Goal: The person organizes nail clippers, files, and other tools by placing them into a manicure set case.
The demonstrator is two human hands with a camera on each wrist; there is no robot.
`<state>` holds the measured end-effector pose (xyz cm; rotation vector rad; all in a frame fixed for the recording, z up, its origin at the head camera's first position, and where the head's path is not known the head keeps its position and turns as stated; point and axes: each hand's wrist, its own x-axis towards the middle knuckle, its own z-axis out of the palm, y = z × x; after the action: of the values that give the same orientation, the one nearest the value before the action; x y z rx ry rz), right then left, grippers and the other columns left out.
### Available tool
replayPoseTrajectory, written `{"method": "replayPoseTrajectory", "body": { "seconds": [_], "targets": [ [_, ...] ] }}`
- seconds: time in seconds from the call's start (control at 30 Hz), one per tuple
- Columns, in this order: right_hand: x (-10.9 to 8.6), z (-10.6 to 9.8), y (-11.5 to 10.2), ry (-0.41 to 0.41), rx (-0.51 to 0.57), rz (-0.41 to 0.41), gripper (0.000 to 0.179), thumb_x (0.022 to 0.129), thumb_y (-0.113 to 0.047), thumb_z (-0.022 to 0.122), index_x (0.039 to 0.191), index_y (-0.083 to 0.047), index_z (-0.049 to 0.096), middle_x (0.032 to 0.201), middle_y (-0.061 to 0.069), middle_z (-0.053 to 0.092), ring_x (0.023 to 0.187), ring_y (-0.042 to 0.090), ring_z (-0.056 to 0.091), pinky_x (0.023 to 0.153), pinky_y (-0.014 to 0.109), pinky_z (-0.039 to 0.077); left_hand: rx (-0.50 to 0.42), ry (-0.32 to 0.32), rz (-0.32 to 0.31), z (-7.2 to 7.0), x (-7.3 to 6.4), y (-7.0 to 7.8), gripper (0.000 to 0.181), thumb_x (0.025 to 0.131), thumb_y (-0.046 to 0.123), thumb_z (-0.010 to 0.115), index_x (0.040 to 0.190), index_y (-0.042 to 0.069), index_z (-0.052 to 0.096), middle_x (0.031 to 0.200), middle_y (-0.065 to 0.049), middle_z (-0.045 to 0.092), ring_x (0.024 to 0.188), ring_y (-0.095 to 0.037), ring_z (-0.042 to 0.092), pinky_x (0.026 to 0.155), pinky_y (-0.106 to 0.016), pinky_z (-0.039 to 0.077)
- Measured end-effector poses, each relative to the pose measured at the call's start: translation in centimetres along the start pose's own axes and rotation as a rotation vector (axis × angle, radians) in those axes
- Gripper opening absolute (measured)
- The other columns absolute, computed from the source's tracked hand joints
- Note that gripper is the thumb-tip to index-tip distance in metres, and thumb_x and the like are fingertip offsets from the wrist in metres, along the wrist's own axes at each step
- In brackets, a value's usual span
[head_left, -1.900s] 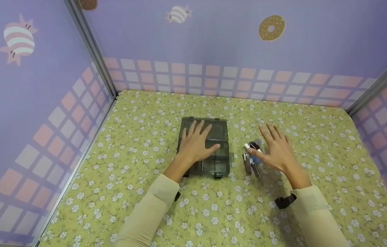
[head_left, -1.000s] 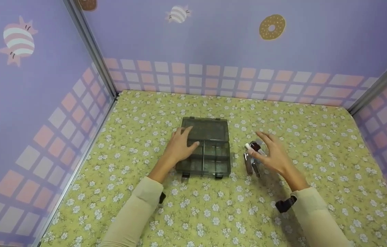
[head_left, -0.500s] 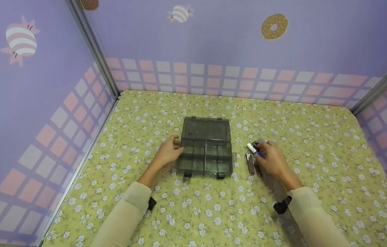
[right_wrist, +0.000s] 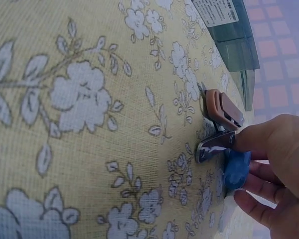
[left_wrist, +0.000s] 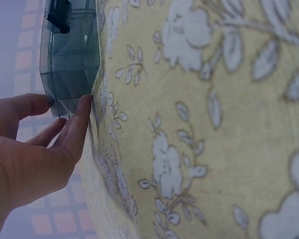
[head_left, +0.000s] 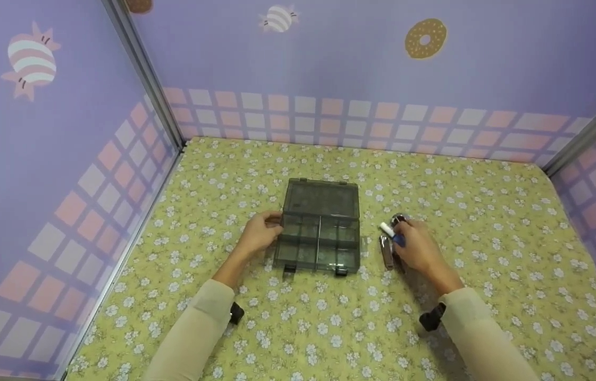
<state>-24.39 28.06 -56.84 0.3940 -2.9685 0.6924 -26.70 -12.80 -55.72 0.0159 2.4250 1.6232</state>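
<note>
A smoky translucent compartment box (head_left: 320, 227) lies with its lid (head_left: 322, 198) folded back, its sections in plain view. At its left edge my left hand (head_left: 259, 233) pinches the side wall between thumb and fingers; the left wrist view shows that corner of the box (left_wrist: 72, 64) held. My right hand (head_left: 418, 246) grips a blue-and-white stick, like a marker or glue stick (head_left: 386, 229), whose blue part (right_wrist: 236, 169) shows between thumb and fingers. Against the thumb lies a shiny nail clipper-like piece (right_wrist: 213, 148). A brown stapler-like item (head_left: 386, 254) lies just left of the hand.
Beyond the right fingertips sits a dark round-ended item (head_left: 398, 218), partly hidden. Flowered yellow cloth (head_left: 303, 328) covers the table. A purple panel (head_left: 329, 53) stands at the back, with more panels left and right. A label (right_wrist: 217, 11) is stuck on the box.
My left hand has moved from over the lid to the box's left edge and now holds it. My right hand has lowered onto the small items, its fingers closing round the blue-and-white stick.
</note>
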Motion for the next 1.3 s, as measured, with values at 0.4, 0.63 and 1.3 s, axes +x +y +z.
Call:
{"method": "replayPoseTrajectory", "body": {
  "seconds": [0.4, 0.63, 1.3],
  "targets": [
    [-0.5, -0.7, 0.0, -0.065, 0.027, 0.014, 0.028, 0.091, 0.0, 0.073, 0.119, 0.005, 0.069, 0.12, 0.027, 0.064, 0.101, 0.044, 0.065, 0.083, 0.059, 0.053, -0.144, -0.033, -0.036, 0.5, 0.2, 0.0, 0.046, 0.106, 0.004, 0.059, 0.152, 0.002, 0.055, 0.142, -0.017, 0.06, 0.122, -0.03, 0.062, 0.097, -0.043, 0.055],
    [-0.2, -1.1, 0.2, -0.143, 0.193, 0.075, 0.026, 0.093, -0.001, 0.069, 0.119, 0.003, 0.066, 0.115, 0.024, 0.063, 0.092, 0.032, 0.06, 0.078, 0.048, 0.049, -0.148, 0.0, -0.045, 0.7, 0.1, -0.3, 0.044, 0.105, 0.005, 0.06, 0.149, 0.003, 0.057, 0.138, -0.016, 0.062, 0.118, -0.028, 0.064, 0.096, -0.043, 0.055],
    [4.1, 0.6, -8.3, -0.054, 0.442, -0.096, 0.028, 0.088, 0.003, 0.071, 0.117, 0.002, 0.068, 0.107, 0.015, 0.069, 0.096, 0.03, 0.069, 0.083, 0.046, 0.058, -0.16, -0.065, -0.013, -0.1, 0.3, -0.5, 0.049, 0.105, 0.003, 0.06, 0.153, -0.003, 0.05, 0.149, -0.025, 0.053, 0.135, -0.037, 0.055, 0.108, -0.051, 0.048]
  ]
}}
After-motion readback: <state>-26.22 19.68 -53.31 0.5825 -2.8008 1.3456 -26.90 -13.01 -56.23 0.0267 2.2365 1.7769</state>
